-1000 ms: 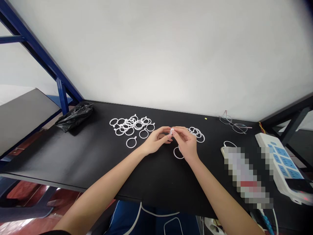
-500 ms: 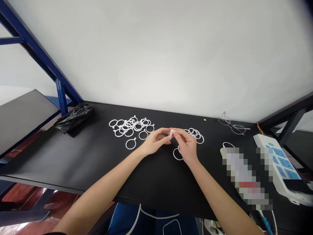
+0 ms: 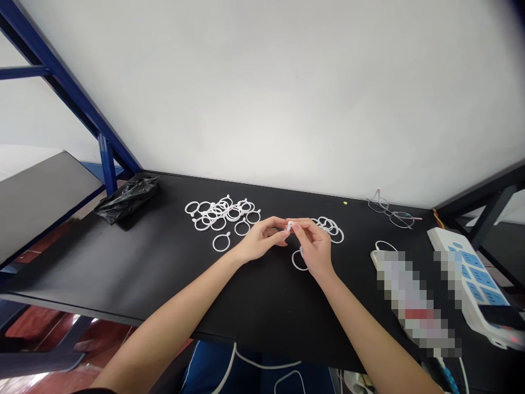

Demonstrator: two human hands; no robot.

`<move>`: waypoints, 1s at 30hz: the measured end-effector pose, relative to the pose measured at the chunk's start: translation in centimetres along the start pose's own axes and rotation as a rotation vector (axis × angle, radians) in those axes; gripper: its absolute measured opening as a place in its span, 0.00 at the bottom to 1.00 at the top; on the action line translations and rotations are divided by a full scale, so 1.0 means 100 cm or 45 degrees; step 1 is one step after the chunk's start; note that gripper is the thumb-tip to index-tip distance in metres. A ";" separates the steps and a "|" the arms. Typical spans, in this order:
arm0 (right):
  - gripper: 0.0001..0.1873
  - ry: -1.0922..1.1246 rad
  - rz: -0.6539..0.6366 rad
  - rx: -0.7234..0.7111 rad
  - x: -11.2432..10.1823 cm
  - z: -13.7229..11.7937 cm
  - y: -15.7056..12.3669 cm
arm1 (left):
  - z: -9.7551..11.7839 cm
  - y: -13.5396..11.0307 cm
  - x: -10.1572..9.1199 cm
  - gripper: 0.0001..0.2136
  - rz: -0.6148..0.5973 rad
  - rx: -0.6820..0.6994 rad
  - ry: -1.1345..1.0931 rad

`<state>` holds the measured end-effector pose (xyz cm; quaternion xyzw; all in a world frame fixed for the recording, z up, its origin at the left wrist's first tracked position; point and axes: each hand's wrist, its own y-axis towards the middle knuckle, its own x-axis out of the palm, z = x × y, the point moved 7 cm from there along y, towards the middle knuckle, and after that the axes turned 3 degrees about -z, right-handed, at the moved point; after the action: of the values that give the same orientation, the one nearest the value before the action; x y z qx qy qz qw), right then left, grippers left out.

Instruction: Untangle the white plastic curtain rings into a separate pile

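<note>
Above the black table [image 3: 262, 312], my left hand [image 3: 262, 239] and my right hand [image 3: 315, 246] meet fingertip to fingertip. Both pinch a white plastic ring [image 3: 289, 225], whose small knob end shows between the thumbs; my fingers hide most of it. To the left lies a loose pile of white curtain rings [image 3: 222, 221], each with a small eyelet tab. Behind my right hand is a smaller overlapping group of white rings [image 3: 337, 235]. One more white ring [image 3: 296, 266] lies on the table, partly covered by my right hand.
A crumpled black plastic bag [image 3: 129, 198] rests at the table's left end. On the right are eyeglasses [image 3: 389, 212], a blurred-out phone-like object [image 3: 414, 301] with a cable, and a white power strip [image 3: 471, 273] with blue sockets. A pale wall [image 3: 262, 98] rises behind the table.
The whole view has shifted slightly. Both hands keep the same pinch on the ring, with barely any finger movement visible.
</note>
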<state>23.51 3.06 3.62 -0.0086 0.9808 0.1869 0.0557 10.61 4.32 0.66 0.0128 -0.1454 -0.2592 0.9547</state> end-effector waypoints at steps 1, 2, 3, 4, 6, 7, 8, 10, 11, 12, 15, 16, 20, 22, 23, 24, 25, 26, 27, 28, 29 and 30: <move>0.11 -0.004 -0.002 0.001 0.000 0.000 0.000 | 0.000 0.000 0.000 0.13 -0.002 -0.002 0.001; 0.11 -0.007 -0.002 0.002 0.000 0.000 0.000 | 0.000 0.000 0.000 0.13 -0.003 -0.002 -0.001; 0.11 -0.008 -0.001 0.003 0.000 0.000 0.001 | 0.000 -0.001 0.000 0.13 -0.003 0.000 -0.006; 0.12 -0.007 0.000 0.004 0.000 0.000 0.001 | 0.000 -0.001 0.000 0.13 0.000 0.003 -0.012; 0.12 -0.001 -0.003 0.007 0.000 0.001 0.001 | 0.000 0.000 -0.001 0.13 0.007 0.007 -0.020; 0.11 0.004 -0.004 0.007 0.000 0.001 0.001 | 0.000 0.000 -0.001 0.13 0.011 0.007 -0.022; 0.11 0.011 -0.003 0.005 0.000 0.002 0.001 | 0.000 0.000 -0.001 0.13 0.013 0.009 -0.024; 0.11 0.017 0.002 -0.002 0.000 0.002 0.001 | 0.000 0.000 -0.001 0.14 0.011 0.004 -0.033; 0.10 0.017 0.004 -0.004 0.000 0.002 0.001 | -0.001 0.000 0.000 0.15 0.013 -0.008 -0.046; 0.10 0.016 0.004 -0.006 0.000 0.001 0.001 | -0.002 0.000 0.000 0.15 0.017 -0.029 -0.062; 0.10 0.013 0.014 -0.004 -0.002 0.000 0.003 | -0.008 0.001 -0.001 0.16 0.050 -0.123 -0.124; 0.11 0.010 0.037 -0.004 -0.005 0.000 0.005 | -0.009 0.001 -0.002 0.16 0.075 -0.152 -0.158; 0.14 -0.114 0.263 -0.046 -0.033 -0.005 0.013 | -0.003 0.002 -0.017 0.13 0.308 -0.105 -0.378; 0.13 -0.196 0.464 -0.088 -0.054 -0.006 0.015 | 0.003 0.001 -0.029 0.12 0.465 -0.033 -0.489; 0.13 -0.225 0.543 -0.094 -0.062 -0.004 0.015 | 0.004 0.000 -0.035 0.12 0.539 -0.013 -0.541; 0.13 -0.260 0.587 -0.103 -0.069 -0.003 0.016 | 0.004 -0.001 -0.040 0.11 0.604 -0.006 -0.596; 0.12 -0.315 0.597 -0.121 -0.073 -0.001 0.017 | 0.003 -0.002 -0.045 0.11 0.658 -0.001 -0.661; 0.11 -0.406 0.576 -0.148 -0.075 0.001 0.019 | 0.001 -0.003 -0.049 0.11 0.696 0.001 -0.739; 0.10 -0.518 0.527 -0.172 -0.075 0.002 0.021 | -0.001 -0.004 -0.051 0.11 0.721 0.003 -0.828; 0.09 -0.633 0.452 -0.182 -0.075 0.006 0.023 | -0.004 -0.005 -0.053 0.11 0.739 0.005 -0.918; 0.08 -0.736 0.370 -0.177 -0.074 0.010 0.026 | -0.007 -0.005 -0.055 0.11 0.756 0.007 -1.004; 0.08 -0.817 0.291 -0.150 -0.074 0.016 0.028 | -0.010 -0.006 -0.057 0.12 0.777 0.009 -1.077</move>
<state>30.97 6.27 4.00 0.1571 0.8954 0.2415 0.3395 5.95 6.59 -1.87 -0.1327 -0.5163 0.0487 0.8447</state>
